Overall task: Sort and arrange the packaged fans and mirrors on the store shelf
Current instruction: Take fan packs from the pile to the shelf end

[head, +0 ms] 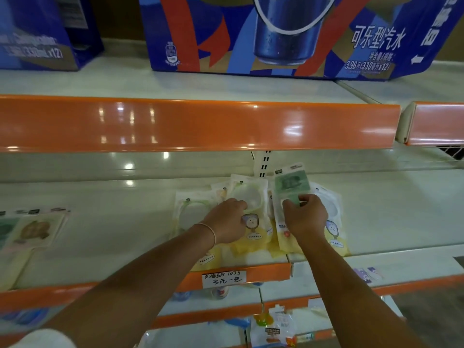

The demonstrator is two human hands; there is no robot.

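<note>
A loose pile of clear-and-yellow mirror packages [253,197] lies on the middle white shelf [113,234]. My right hand [305,216] pinches a green fan package [291,184] and holds it tilted up above the pile. My left hand [226,219] reaches into the pile with curled fingers on a mirror package with a cartoon sticker [251,222]. More round-mirror packages show at the pile's left [190,212] and right [331,209]. At the far left of the shelf lie flat fan packages [35,231], blurred.
An orange rail [188,124] of the upper shelf hangs just above the work area. Big blue soda cartons [276,33] stand on that upper shelf. A handwritten price tag [223,278] sits on the front rail. Lower shelves hold other small packets [273,327].
</note>
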